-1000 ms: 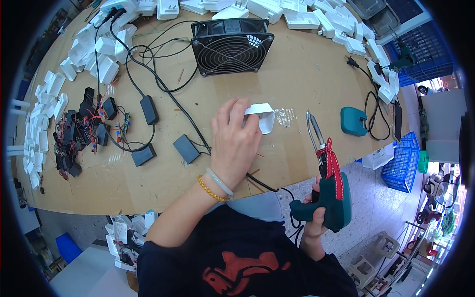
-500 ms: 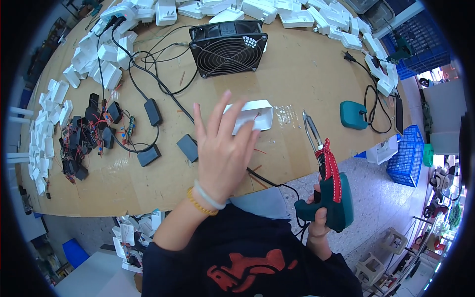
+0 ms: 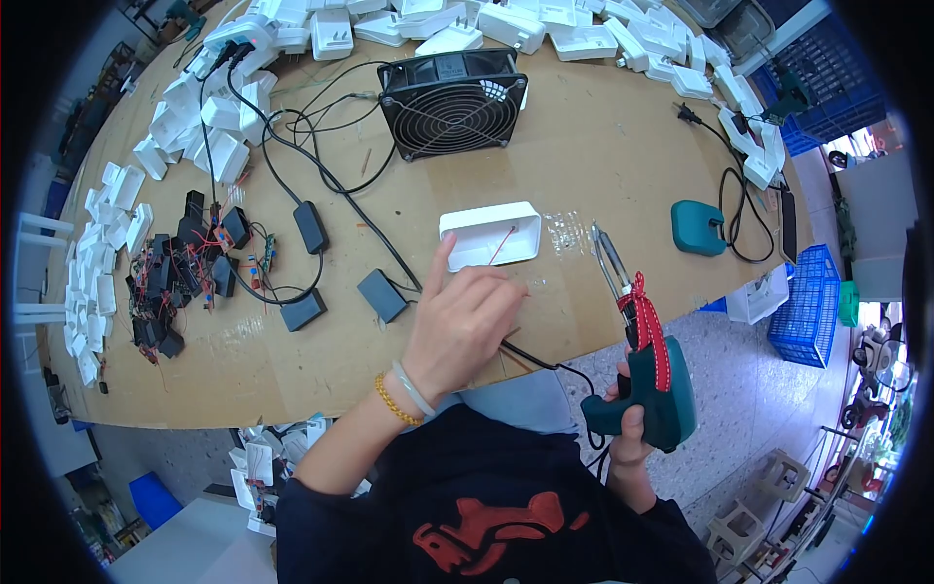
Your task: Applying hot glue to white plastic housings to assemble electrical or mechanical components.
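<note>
My right hand point(image 3: 630, 443) grips the handle of a green soldering gun point(image 3: 671, 399), its long metal tip pointing up over the table edge. A red ribbon with white dots is tied round the gun's neck. My left hand point(image 3: 467, 316) is just in front of an open white plastic case point(image 3: 525, 248), the little finger raised and the other fingers curled closed. A thin red wire point(image 3: 502, 247) runs from inside the case toward these fingers. The fingers hide its near end, so whether they pinch it does not show. Left of the hand sits a dark grey block point(image 3: 383, 296) on a cable.
A black fan point(image 3: 455, 107) stands behind the case. White plastic housings point(image 3: 584, 42) pile along the back and left. Black modules with wires point(image 3: 170, 277) lie at the left among cables. A green holder point(image 3: 697, 228) rests at the right, beside a coiled black cord point(image 3: 744, 224).
My left hand has drawn back toward me from over the white case, its spread fingers now curled. The case and red wire show more fully. My right hand keeps the soldering gun in nearly the same place.
</note>
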Demonstrator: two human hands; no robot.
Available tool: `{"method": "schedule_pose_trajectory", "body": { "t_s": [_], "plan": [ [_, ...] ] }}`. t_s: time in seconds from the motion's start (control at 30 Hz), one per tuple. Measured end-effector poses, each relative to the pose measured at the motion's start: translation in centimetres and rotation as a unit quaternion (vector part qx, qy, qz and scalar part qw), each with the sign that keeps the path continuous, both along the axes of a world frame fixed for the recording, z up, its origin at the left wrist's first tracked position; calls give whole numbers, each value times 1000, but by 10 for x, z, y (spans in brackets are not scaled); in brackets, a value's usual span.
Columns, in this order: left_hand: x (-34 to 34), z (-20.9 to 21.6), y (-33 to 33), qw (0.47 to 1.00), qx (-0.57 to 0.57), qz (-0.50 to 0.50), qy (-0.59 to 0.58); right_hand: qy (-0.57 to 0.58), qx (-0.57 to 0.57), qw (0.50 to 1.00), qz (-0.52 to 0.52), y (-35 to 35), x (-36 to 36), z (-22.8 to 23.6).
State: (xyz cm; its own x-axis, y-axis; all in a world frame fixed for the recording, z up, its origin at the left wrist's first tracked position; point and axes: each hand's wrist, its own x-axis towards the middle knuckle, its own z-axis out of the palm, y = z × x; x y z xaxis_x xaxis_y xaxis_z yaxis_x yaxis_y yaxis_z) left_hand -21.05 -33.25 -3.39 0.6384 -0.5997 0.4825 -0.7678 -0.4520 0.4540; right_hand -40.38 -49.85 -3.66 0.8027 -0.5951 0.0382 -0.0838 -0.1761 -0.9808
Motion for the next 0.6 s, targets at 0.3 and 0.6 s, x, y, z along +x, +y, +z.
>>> {"method": "schedule_pose_trajectory", "body": {
  "t_s": [0.3, 0.6],
  "plan": [
    [24, 13, -13, 988, -100, 115, -29, 31, 29, 999, 9, 0, -5, -7],
    [13, 14, -15, 970, 92, 183, -129, 26, 12, 999, 41, -7, -9, -17]
  ]
}}
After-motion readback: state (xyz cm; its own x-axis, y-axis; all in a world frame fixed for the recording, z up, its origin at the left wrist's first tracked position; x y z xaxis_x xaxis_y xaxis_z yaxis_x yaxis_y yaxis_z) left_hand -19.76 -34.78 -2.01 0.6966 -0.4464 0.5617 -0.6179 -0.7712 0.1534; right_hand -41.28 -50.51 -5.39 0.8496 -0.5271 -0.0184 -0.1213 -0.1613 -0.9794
